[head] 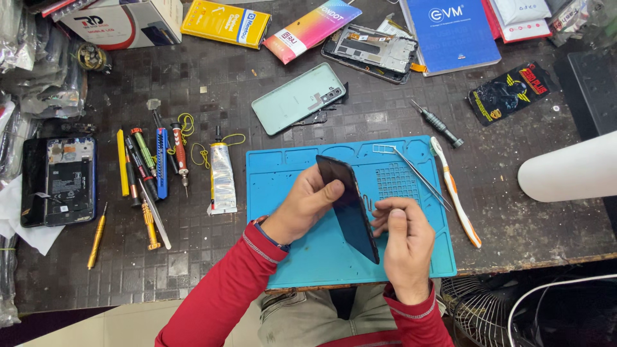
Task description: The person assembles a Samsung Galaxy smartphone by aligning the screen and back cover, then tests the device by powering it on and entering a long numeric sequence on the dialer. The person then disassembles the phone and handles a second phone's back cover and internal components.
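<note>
Holding dark phone (349, 207) on edge over blue mat (308, 257): left hand (305, 204) fingers clamp its upper side, right hand (403, 241) fingers curl against lower edge; tweezers (421, 177) nearby.

Even, fairly bright light from above fills the frame, with the blue repair mat (289, 173) vivid and shadows beneath the hands short and soft. The pale green phone back cover (297, 97) at upper centre shows a mild sheen, and the plastic bags (38, 71) at upper left catch small glints, while the white rounded object (569, 168) at the right edge is blurred and nearly blown out. Focus is sharp across the dark counter (508, 186), straight lines bow slightly toward the corners, and the lower right falls off into dimness.
</note>
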